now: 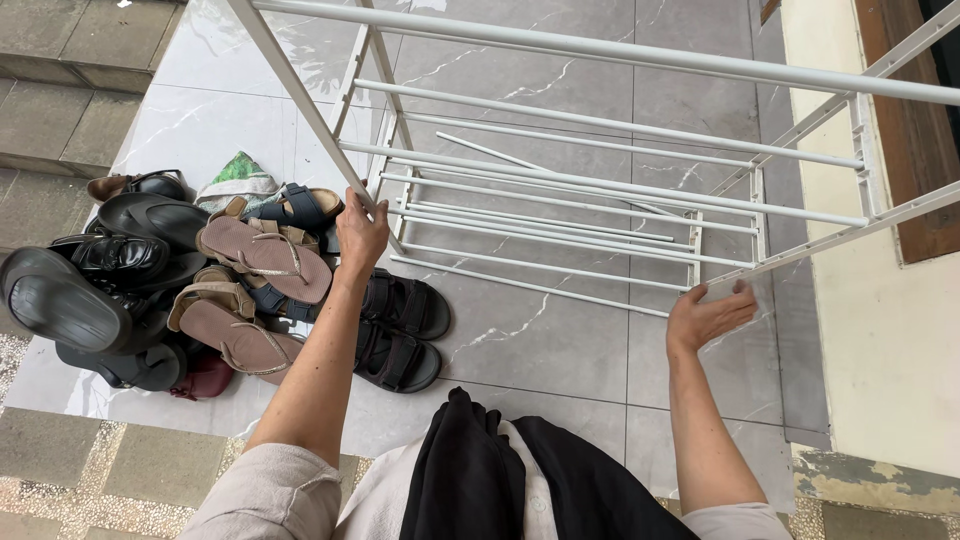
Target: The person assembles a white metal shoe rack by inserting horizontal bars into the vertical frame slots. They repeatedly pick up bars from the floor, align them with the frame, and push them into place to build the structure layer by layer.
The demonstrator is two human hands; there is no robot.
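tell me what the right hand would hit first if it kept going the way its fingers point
The right hand has its fingers at the lower end of the white rack's right side bar, so it would probably meet that bar first. Contact may already exist; depth is unclear.

- Under me lies a grey marble-look tiled floor, glossy in soft daylight.
- To my left, rough stone steps border the tiles.
- To my right stands a cream wall with a brown wooden frame.
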